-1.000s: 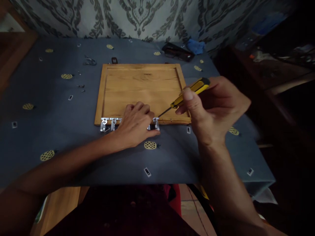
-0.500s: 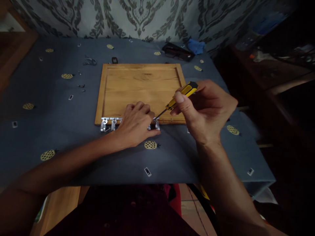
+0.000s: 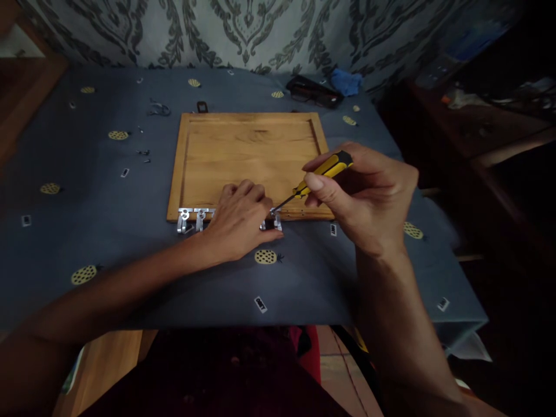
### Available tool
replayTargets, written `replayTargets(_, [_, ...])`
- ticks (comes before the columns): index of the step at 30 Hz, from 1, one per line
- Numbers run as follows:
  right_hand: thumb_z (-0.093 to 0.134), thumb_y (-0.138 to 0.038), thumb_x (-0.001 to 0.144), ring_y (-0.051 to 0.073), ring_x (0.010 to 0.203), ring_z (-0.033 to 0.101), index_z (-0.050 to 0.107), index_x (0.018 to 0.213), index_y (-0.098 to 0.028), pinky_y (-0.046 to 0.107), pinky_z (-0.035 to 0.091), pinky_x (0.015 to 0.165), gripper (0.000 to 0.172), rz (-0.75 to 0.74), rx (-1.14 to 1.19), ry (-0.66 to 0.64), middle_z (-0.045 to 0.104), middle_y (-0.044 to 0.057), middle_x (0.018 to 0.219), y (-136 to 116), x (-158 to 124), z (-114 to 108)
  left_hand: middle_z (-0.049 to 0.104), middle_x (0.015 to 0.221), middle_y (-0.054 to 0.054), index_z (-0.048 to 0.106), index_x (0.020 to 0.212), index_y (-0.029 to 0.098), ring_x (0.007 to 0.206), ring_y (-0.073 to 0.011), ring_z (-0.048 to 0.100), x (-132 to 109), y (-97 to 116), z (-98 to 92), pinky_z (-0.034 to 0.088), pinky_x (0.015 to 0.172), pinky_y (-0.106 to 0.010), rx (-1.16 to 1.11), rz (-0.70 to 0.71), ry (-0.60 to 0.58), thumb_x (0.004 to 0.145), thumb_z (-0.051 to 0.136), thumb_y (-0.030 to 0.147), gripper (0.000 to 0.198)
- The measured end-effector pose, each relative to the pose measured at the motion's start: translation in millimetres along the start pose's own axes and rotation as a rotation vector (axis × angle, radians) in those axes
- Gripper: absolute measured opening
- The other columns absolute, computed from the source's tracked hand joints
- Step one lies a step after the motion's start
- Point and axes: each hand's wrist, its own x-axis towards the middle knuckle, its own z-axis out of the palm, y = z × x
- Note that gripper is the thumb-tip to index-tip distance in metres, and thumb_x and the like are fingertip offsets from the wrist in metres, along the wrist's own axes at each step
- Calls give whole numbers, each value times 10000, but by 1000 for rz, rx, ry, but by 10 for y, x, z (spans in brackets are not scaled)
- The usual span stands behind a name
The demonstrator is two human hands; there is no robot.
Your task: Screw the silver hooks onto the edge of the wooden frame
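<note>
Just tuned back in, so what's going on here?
A person's right hand holds a yellow-and-black screwdriver, its tip at the rightmost metal fitting along the near edge of a wooden panel. The left hand rests over that edge, partly hiding the row of fittings. Small metal pieces lie on the blue-gray tablecloth, left of the panel.

"See anything beyond the table's (image 3: 304,295) far edge?"
"See a pale covering (image 3: 278,29), patterned with dark leafy scrolls."
"And off the sides?"
"Spot wooden furniture (image 3: 41,75) by the far left corner, a cluttered brown surface (image 3: 469,136) past the right edge."
"Below the near edge?"
"Find dimly lit floor tiles (image 3: 336,370)."
</note>
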Motion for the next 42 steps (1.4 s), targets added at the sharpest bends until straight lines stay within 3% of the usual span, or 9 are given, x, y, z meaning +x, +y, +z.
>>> replayTargets(13, [814,-451,819,131,444,598,677,765,-247,278,431,399,252,-30,-40,-57,619,-22,649,-2,-1,-112,664,1062,-106,705,1025,146,1096,-307,542,0,-18,26,410,909,-428,-11,12,25,864,761,496,389])
replayTargets(21, [764,-424,872,128,485,609,695,805,-296,295,434,413,161,-39,-56,86,681,-17,757,-13,-32,-84,665,1062,-104,711,1028,142,1105,-307,543,7,-17,12,411,910,-432,-24,1,9,856,775,482,386])
replayTargets(29, [780,-419,860,140,467,617,698,795,-304,309,422,389,155,-4,-39,16,648,-25,700,2,-30,-61,665,1068,-111,715,1022,142,1095,-308,539,9,0,-2,413,903,-432,-14,-4,-5,854,772,488,388])
replayTargets(42, [822,-423,816,133,460,619,697,786,-299,290,382,384,179,-20,-55,5,612,-46,658,3,-27,-59,658,1078,-109,716,1038,141,1109,-312,534,9,6,-21,410,924,-436,-25,-13,-23,860,768,481,387])
